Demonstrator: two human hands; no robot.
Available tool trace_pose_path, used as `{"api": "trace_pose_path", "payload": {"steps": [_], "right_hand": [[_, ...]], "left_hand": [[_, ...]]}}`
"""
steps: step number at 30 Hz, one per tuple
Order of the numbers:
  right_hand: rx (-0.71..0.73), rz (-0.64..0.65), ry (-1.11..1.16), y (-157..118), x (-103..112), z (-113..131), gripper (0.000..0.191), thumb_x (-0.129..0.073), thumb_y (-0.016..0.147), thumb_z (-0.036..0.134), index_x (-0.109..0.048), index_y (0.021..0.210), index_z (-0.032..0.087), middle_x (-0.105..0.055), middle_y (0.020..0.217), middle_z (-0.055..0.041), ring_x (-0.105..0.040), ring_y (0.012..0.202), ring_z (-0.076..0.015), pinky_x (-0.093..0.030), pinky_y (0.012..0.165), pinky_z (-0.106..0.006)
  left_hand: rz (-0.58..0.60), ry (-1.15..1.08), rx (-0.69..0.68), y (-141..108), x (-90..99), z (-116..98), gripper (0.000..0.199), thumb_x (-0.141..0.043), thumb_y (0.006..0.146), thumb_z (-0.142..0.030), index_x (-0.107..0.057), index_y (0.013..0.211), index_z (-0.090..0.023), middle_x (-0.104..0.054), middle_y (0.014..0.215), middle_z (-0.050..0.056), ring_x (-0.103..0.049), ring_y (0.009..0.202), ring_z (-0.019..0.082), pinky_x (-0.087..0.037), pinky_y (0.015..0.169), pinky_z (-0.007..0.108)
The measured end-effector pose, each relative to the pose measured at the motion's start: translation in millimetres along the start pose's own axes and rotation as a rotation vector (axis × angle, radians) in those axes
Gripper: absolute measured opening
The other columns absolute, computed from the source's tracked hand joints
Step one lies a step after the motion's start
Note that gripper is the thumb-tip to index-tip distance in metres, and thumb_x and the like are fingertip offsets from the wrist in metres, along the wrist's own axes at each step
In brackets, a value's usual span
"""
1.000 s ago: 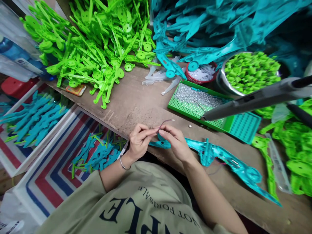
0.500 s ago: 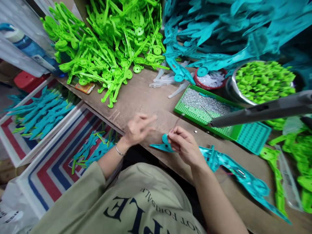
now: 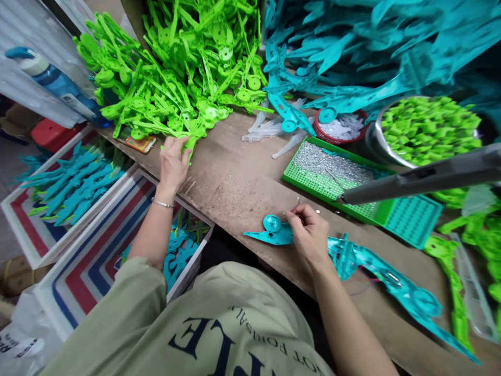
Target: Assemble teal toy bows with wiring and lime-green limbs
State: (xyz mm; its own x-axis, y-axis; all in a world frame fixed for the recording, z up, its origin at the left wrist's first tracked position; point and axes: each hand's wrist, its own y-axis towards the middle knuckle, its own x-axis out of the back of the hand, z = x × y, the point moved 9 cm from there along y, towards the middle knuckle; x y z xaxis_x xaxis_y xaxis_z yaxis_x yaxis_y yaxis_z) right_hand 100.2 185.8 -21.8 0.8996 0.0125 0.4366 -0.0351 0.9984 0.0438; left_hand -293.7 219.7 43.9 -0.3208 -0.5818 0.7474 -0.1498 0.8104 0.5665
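Head view: right hand (image 3: 312,234) with a thin wire (image 3: 296,205), left hand (image 3: 172,162) at the lime parts (image 3: 172,78).
Nearest, a long teal part (image 3: 391,277) lies on the table (image 3: 235,183), its middle hidden behind the right hand, whose thumb and fingertips pinch the wire; whether that hand touches the part I cannot tell. Farther off, the left hand reaches the near edge of the lime heap, fingers slightly bent, thumb a little apart; whether they grip a piece I cannot tell. Beyond the right hand, a green tray (image 3: 289,176) holds small metal pieces (image 3: 329,163), a gray tool (image 3: 422,180) slanting over it. Behind the tray stand a red basket (image 3: 320,130) of whitish pieces and a metal bowl (image 3: 379,137) of lime bits, with teal parts (image 3: 352,47) heaped farthest away.
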Motion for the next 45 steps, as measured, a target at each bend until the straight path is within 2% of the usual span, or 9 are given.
{"api": "trace_pose_path", "payload": {"steps": [5,9,11,15,21,26,31,39,45], "right_hand": [[-0.016,-0.088,-0.030,-5,15,-8,0.021,-0.061,0.083,0.041,-0.062,0.075,0.022,-0.058,0.060,0.0032,-0.046,0.052,-0.0124,-0.038,0.052,-0.026],[-0.028,-0.128,-0.043,-12,28,-16,0.020,-0.061,0.084,0.041,-0.062,0.078,0.023,-0.061,0.063,0.0023,-0.049,0.053,-0.0129,-0.040,0.053,-0.026],[-0.034,-0.147,-0.042,-14,32,-19,0.019,-0.061,0.085,0.041,-0.062,0.078,0.023,-0.061,0.063,0.0023,-0.050,0.055,-0.0134,-0.042,0.054,-0.027],[-0.051,-0.149,-0.030,-15,35,-24,0.019,-0.061,0.085,0.041,-0.062,0.078,0.023,-0.059,0.062,0.0027,-0.049,0.055,-0.0132,-0.041,0.054,-0.026],[-0.067,-0.144,0.002,-14,35,-26,0.017,-0.061,0.085,0.038,-0.061,0.078,0.023,-0.059,0.062,0.0030,-0.047,0.055,-0.0128,-0.041,0.055,-0.027],[-0.079,-0.131,-0.001,-14,33,-26,0.017,-0.061,0.084,0.039,-0.060,0.078,0.023,-0.061,0.064,0.0021,-0.047,0.055,-0.0129,-0.041,0.054,-0.027],[-0.060,-0.130,0.001,-14,33,-24,0.017,-0.060,0.084,0.039,-0.060,0.077,0.023,-0.057,0.061,0.0033,-0.045,0.053,-0.0122,-0.040,0.054,-0.027],[-0.070,-0.137,0.001,-14,33,-26,0.017,-0.059,0.084,0.039,-0.060,0.077,0.023,-0.058,0.062,0.0032,-0.044,0.052,-0.0117,-0.040,0.054,-0.027],[-0.075,-0.096,0.021,-14,30,-26,0.018,-0.061,0.084,0.040,-0.061,0.078,0.023,-0.059,0.062,0.0029,-0.044,0.051,-0.0114,-0.039,0.054,-0.027]], "left_hand": [[0.362,-0.223,-0.361,-56,-3.9,-95,0.031,-0.056,0.104,-0.023,-0.068,0.132,-0.022,-0.069,0.105,0.007,-0.067,0.095,0.018,-0.056,0.084,0.031],[0.552,-0.385,-0.569,-102,-16.8,-128,0.033,-0.055,0.104,-0.019,-0.066,0.134,-0.026,-0.073,0.108,0.005,-0.069,0.100,0.015,-0.054,0.106,0.041],[0.597,-0.405,-0.604,-112,-24.8,-130,0.034,-0.053,0.105,-0.018,-0.065,0.135,-0.028,-0.073,0.108,0.004,-0.069,0.103,0.015,-0.048,0.115,0.048],[0.664,-0.410,-0.586,-112,-38.8,-127,0.034,-0.050,0.106,-0.020,-0.067,0.133,-0.030,-0.074,0.107,0.003,-0.069,0.105,0.014,-0.044,0.119,0.054],[0.633,-0.447,-0.526,-101,-44.7,-123,0.031,-0.054,0.106,-0.027,-0.069,0.132,-0.031,-0.074,0.107,0.003,-0.070,0.104,0.014,-0.045,0.118,0.052],[0.660,-0.425,-0.643,-106,-59.0,-139,0.036,-0.047,0.107,-0.021,-0.068,0.133,-0.032,-0.074,0.106,0.003,-0.068,0.101,0.014,-0.043,0.119,0.052],[0.726,-0.350,-0.663,-99,-79.9,-144,0.040,-0.045,0.106,-0.018,-0.068,0.134,-0.034,-0.074,0.110,0.005,-0.066,0.102,0.016,-0.043,0.117,0.052],[0.746,-0.249,-0.789,-93,-82.8,-155,0.047,-0.039,0.104,-0.011,-0.067,0.136,-0.032,-0.073,0.112,0.005,-0.065,0.106,0.016,-0.041,0.119,0.050],[0.593,-0.124,-0.698,-89,-80.9,-164,0.040,-0.044,0.104,-0.013,-0.071,0.129,-0.030,-0.075,0.121,0.007,-0.066,0.110,0.022,-0.045,0.115,0.057]]}}
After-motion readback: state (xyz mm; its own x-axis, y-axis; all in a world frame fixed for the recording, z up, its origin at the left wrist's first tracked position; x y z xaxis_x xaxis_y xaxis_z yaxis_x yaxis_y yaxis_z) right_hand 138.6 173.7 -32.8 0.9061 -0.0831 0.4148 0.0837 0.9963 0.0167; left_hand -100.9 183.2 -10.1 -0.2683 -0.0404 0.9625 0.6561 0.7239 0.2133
